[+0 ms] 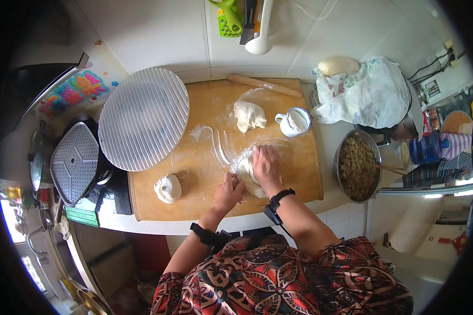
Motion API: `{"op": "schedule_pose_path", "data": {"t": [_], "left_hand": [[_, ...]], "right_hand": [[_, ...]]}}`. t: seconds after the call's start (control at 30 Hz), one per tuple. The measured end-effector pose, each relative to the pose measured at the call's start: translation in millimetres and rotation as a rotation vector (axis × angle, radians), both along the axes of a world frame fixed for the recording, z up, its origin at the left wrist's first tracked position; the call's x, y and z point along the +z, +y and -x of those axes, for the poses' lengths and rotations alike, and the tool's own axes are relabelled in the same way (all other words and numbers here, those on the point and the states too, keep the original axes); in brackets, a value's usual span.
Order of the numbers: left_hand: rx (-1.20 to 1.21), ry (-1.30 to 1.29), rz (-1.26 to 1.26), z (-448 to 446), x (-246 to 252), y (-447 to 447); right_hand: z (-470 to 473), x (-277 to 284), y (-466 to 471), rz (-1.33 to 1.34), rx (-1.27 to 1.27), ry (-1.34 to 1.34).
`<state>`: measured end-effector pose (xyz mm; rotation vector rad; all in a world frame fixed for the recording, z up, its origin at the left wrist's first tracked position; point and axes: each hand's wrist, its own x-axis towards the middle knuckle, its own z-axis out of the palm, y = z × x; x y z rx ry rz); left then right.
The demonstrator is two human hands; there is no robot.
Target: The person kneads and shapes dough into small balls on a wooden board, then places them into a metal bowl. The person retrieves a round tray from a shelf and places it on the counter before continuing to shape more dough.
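A lump of pale dough [247, 172] lies on the floured wooden board [197, 153], close to its front edge. My right hand [265, 167] presses down on the dough's right side with the fingers together. At the dough's left edge, my left hand [228, 193] has its fingers curled around the rim. Two other dough pieces rest on the board: one [249, 116] beyond my hands and another [168, 188] to the left. A white enamel mug [294, 123] of flour stands at the right. Parts of the worked dough are hidden under my hands.
A rolling pin [265, 86] lies along the board's back edge. On the left, a round ridged tray [144, 118] overlaps the board beside a perforated steamer plate [75, 161]. To the right are a metal bowl of filling [356, 167] with chopsticks and a cloth-covered pot [362, 94].
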<state>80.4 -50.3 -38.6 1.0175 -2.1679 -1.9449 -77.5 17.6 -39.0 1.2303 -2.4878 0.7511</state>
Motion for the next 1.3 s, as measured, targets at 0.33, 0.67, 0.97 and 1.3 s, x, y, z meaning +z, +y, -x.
{"op": "schedule_pose_path", "data": {"t": [0.33, 0.67, 0.97, 1.3], "left_hand": [[-0.137, 0.112, 0.66, 21, 23, 34], [0.264, -0.071, 0.21, 26, 6, 26], [-0.215, 0.146, 0.722, 12, 33, 45], [0.3, 0.086, -0.078, 41, 5, 17]], "right_hand": [[-10, 37, 40, 0.162, 0.041, -0.982], [4, -16, 9, -0.082, -0.019, -0.04], [-28, 37, 47, 0.003, -0.158, -0.827], [18, -7, -24, -0.061, -0.228, -0.412]]}}
